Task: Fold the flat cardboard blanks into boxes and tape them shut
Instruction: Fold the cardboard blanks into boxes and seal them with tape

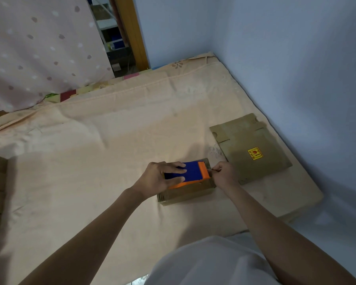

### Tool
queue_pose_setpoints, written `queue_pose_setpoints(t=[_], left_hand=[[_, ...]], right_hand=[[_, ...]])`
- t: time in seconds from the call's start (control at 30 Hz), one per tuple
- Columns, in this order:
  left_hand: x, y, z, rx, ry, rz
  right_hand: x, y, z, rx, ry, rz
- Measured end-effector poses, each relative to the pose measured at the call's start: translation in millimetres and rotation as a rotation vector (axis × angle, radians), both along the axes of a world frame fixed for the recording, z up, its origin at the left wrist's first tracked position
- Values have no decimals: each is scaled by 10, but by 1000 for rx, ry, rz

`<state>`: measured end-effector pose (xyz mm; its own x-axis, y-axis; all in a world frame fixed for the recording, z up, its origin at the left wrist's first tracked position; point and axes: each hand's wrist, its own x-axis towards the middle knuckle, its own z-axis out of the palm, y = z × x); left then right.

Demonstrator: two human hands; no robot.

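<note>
The left hand [160, 177] grips the blue and orange tape holder [191, 173] on the small box [185, 192]. The right hand [224, 171] pinches the tape end, at 3 o'clock. Flat cardboard [253, 149] lies at 2 o'clock.

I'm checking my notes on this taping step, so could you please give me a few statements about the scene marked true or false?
1. The left hand holds a blue and orange tape dispenser on top of the folded box. True.
2. The right hand lies flat and open on the bedsheet. False: its fingers pinch something at the dispenser's toothed end, likely the tape, which is too small to make out.
3. A flat cardboard blank with a yellow sticker lies to the right of the box. True.
4. The flat blank is stacked on top of the box. False: it lies on the sheet beside it.
</note>
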<state>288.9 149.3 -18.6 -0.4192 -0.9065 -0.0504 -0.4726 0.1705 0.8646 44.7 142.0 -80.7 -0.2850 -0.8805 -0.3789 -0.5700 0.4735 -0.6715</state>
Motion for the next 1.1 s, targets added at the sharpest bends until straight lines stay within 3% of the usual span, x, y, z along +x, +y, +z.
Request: queue_pose_setpoints(t=[0.63, 0.8, 1.1], left_hand=[[350, 26, 67, 29, 33, 43], [354, 169, 37, -106, -125, -95], [262, 295, -168, -197, -67, 78]], right_hand=[[-16, -19, 29, -25, 33, 26], [30, 18, -48, -82, 91, 44], [50, 50, -85, -95, 120, 71]])
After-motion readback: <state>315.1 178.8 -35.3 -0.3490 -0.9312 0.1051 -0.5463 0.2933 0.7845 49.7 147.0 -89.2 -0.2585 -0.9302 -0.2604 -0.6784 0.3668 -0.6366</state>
